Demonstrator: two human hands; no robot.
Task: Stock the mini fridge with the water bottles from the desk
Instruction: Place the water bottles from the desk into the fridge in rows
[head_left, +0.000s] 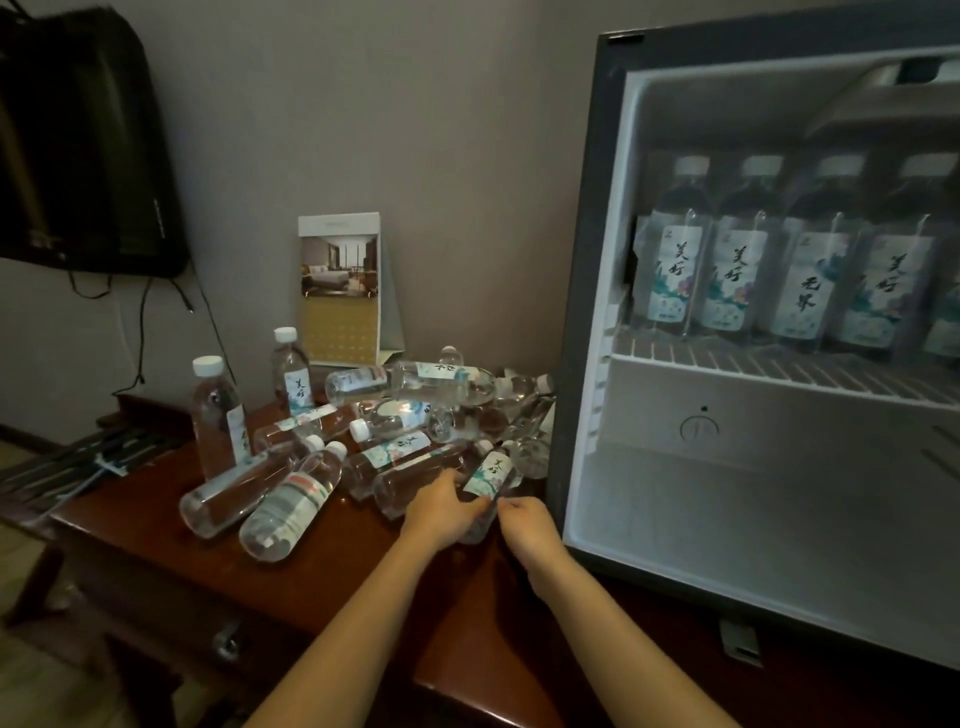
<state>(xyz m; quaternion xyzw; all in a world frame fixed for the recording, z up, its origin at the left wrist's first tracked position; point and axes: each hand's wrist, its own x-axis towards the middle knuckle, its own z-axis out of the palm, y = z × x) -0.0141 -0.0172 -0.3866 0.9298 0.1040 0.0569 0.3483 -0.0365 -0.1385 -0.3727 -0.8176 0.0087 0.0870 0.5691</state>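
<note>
Several clear water bottles lie in a heap (410, 415) on the dark wooden desk (171, 551); two stand upright at the left (217, 415). My left hand (441, 512) grips the lower end of one lying bottle with a white label (487, 475) at the heap's near right. My right hand (527, 522) is at the same bottle's right side, fingers curled beside it; the grip is not plain. The open mini fridge (587, 322) stands right of the heap. Several bottles (737, 260) stand in a row on its wire shelf. Its lower compartment (753, 514) holds nothing.
A folded card with a room photo (340, 291) stands against the wall behind the heap. A dark television (83, 150) hangs at upper left, cables trailing below. A luggage rack (78, 462) sits left of the desk. A drawer knob (226, 644) shows on the desk front.
</note>
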